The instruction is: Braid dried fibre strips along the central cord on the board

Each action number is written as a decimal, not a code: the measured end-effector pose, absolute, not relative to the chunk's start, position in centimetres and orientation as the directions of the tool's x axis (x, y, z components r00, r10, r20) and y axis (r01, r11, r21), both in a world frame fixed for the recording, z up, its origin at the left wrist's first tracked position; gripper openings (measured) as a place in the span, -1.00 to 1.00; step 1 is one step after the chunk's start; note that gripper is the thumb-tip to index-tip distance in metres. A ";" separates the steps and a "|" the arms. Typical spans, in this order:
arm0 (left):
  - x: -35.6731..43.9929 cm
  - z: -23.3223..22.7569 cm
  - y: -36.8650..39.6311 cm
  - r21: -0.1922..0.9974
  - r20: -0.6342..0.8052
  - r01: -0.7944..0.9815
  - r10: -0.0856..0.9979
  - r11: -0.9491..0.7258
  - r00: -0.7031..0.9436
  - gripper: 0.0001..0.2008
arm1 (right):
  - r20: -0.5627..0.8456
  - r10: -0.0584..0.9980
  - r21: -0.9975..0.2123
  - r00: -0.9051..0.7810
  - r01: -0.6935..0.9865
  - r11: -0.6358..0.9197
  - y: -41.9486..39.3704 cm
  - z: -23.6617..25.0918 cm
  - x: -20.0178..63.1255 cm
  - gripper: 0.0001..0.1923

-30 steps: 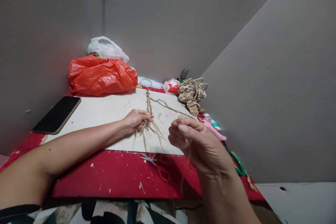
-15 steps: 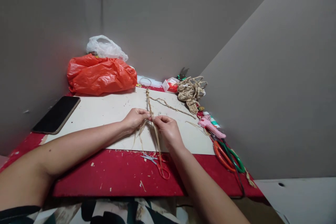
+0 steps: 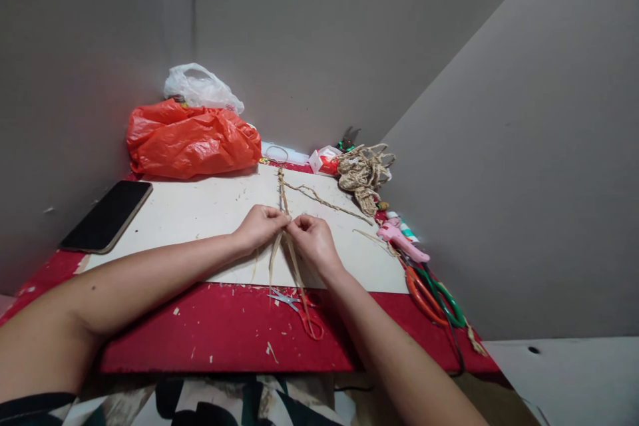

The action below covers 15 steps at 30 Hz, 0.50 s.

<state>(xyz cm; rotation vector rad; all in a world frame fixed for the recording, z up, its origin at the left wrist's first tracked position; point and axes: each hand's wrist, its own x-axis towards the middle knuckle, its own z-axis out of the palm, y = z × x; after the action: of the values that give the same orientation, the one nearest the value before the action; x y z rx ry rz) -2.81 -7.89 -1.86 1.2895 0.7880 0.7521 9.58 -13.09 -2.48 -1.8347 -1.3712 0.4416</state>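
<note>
Head view: left hand (image 3: 259,226) and right hand (image 3: 313,239) side by side over the white board (image 3: 200,213) on the worktop (image 3: 224,339), fingers of both pinched narrow on the straw braid (image 3: 283,193). Judged partly done: plaited length beyond the hands, toward the wall; loose straw strands (image 3: 284,259) below the hands still unplaited. Long axis of braid straight away from the body, finished end pointing far, loose ends pointing near. Small scissors (image 3: 299,309) just below the hands; orange bag (image 3: 192,140) far left.
</note>
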 end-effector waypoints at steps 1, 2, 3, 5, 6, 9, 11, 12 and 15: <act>-2.8 -1.9 -7.8 0.989 -0.087 -0.056 0.847 0.136 0.525 -0.86 | 0.175 0.924 -0.747 0.340 0.657 -0.100 -13.1 -2.4 9.6 -0.70; -2.7 -2.0 -7.7 0.987 -0.090 -0.071 0.853 0.147 0.513 -0.88 | 0.170 0.933 -0.743 0.317 0.663 -0.090 -13.1 -2.2 9.5 -0.70; -2.6 -2.2 -7.5 0.983 -0.096 -0.086 0.860 0.160 0.501 -0.90 | 0.159 0.945 -0.746 0.286 0.661 -0.075 -13.1 -2.0 9.5 -0.71; -2.5 -2.4 -7.3 0.974 -0.114 -0.118 0.871 0.193 0.478 -0.94 | 0.112 0.973 -0.776 0.200 0.629 -0.040 -13.3 -1.2 9.5 -0.73; -2.5 -2.5 -7.2 0.970 -0.121 -0.134 0.876 0.205 0.467 -0.95 | 0.086 0.983 -0.797 0.162 0.604 -0.030 -13.4 -0.8 9.7 -0.73; -2.5 -2.3 -7.1 0.962 -0.117 -0.160 0.867 0.219 0.483 -0.93 | 0.105 0.973 -0.829 0.206 0.558 -0.029 -13.5 0.4 10.5 -0.72; -2.6 -1.8 -7.1 0.957 -0.136 -0.150 0.840 0.249 0.525 -0.89 | 0.162 0.942 -0.838 0.295 0.544 -0.026 -13.4 0.6 11.2 -0.71; -2.7 -1.6 -7.2 0.950 -0.159 -0.140 0.821 0.278 0.548 -0.87 | 0.168 0.934 -0.852 0.317 0.523 -0.024 -13.3 0.5 11.5 -0.69; -3.0 -0.8 -7.1 0.918 -0.223 -0.135 0.768 0.372 0.601 -0.88 | 0.036 0.983 -0.942 0.180 0.335 -0.027 -12.9 -0.3 11.6 -0.63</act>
<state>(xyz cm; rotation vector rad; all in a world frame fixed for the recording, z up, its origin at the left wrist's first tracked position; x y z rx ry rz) -2.96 -7.12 -0.81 1.0345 0.7262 0.6481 11.65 -12.89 -0.26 -1.5327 -1.3109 0.8843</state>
